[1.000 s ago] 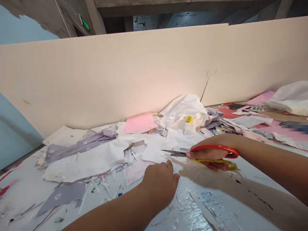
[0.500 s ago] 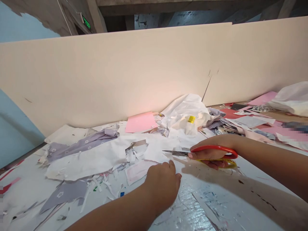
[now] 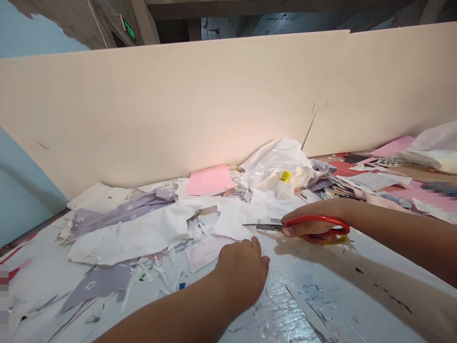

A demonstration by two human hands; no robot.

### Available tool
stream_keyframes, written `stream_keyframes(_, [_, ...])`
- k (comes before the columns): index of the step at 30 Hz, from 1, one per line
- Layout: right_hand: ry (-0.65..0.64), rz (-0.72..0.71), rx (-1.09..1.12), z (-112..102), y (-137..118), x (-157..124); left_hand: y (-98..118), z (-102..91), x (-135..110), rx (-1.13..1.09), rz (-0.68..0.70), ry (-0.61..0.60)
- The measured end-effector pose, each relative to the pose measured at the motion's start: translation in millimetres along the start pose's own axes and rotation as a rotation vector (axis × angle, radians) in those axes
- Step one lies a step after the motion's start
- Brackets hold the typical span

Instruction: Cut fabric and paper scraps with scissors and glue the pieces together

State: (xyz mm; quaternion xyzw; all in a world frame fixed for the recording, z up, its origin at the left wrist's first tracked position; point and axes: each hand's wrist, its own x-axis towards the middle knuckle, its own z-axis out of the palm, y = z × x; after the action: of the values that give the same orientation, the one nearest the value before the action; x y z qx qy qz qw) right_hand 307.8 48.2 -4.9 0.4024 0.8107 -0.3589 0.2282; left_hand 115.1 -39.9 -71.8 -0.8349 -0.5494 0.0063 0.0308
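At your far left a blue wall (image 3: 21, 190) shows beside the end of a long cream board (image 3: 178, 109) that stands upright along the back of the table (image 3: 321, 286); above the board you see grey ceiling beams and a small green sign (image 3: 128, 32). The tabletop is white and scuffed, littered with offcuts: lilac patterned cloth (image 3: 124, 212) at the left, a grey-lilac scrap (image 3: 96, 283) nearer you, and a wide white sheet (image 3: 143, 233) spread between them.

Your left hand (image 3: 243, 274) lies knuckles up, fingers curled down onto the edge of a pale pink-edged piece (image 3: 203, 252), pressing it to the table. Behind it, against the board, lie a pink card (image 3: 209, 180) and a crumpled white bag (image 3: 274, 166) with a yellow label.

Just right of your left hand, your right hand (image 3: 310, 226) is closed through the handles of the red-and-yellow scissors (image 3: 296, 227); the blades point left, low over the white sheet, and look nearly closed.

Further right lie stacked papers and pink sheets (image 3: 392, 145), with another white bag (image 3: 433, 147) at the far edge.
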Motion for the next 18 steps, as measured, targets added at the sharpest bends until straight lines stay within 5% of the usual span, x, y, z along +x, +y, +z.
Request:
stream_keyframes(9, [-0.063,0.174,0.137,0.7,-7.1,-4.5,-2.4,2.0,0.8,-0.021,0.010,0.019])
stream_keyframes(18, [-0.070,0.144,0.106,-7.0,-13.7,9.7,-2.6,-0.3,2.5,-0.044,-0.014,-0.016])
